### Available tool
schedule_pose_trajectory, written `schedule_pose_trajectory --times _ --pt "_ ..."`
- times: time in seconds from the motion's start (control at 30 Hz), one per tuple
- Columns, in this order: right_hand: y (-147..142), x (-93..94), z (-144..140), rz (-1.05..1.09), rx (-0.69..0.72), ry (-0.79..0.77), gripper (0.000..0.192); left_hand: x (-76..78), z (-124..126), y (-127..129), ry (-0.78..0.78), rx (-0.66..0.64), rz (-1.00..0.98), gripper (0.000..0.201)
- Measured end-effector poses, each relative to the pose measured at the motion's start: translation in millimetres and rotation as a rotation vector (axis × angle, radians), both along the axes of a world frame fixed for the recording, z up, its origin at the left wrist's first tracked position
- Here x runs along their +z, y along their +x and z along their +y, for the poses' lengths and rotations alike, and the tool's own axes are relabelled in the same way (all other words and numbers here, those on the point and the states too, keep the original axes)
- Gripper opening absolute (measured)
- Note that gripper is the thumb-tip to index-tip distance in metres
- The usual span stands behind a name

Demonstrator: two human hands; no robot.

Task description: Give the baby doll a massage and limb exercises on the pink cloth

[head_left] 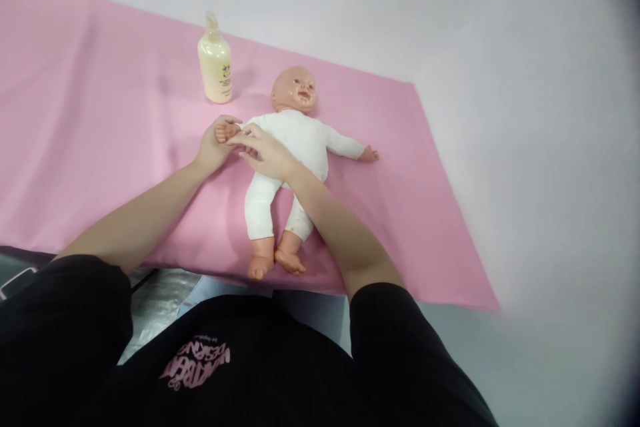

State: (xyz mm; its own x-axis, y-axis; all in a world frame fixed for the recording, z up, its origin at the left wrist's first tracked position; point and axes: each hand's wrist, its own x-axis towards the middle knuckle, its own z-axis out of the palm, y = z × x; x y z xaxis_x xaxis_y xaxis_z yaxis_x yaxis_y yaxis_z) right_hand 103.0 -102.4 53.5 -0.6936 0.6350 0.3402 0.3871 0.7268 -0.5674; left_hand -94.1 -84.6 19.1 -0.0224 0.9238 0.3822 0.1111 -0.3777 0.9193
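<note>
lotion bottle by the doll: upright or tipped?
Upright. The lotion bottle stands on its base on the pink sheet, pump top uppermost, apart from the baby doll and both hands.
</note>
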Motion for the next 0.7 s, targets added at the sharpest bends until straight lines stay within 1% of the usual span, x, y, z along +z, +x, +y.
schedule_pose_trajectory --times 0.23,0.43,0.7 --pt "0.5 4.6 -3.1 -0.026 -0.012 -0.026 0.054 1.0 -0.3 0.9 -0.036 0.0 -0.019 0.043" --pt "0.1 3.0 -1.9 -0.01 -0.009 -0.018 0.05 6.5 -4.9 3.0 -0.017 0.014 0.006 0.04" --pt "0.1 8.0 -5.3 0.003 -0.012 -0.022 0.057 7.2 -3.7 2.4 -0.005 -0.022 -0.003 0.038"
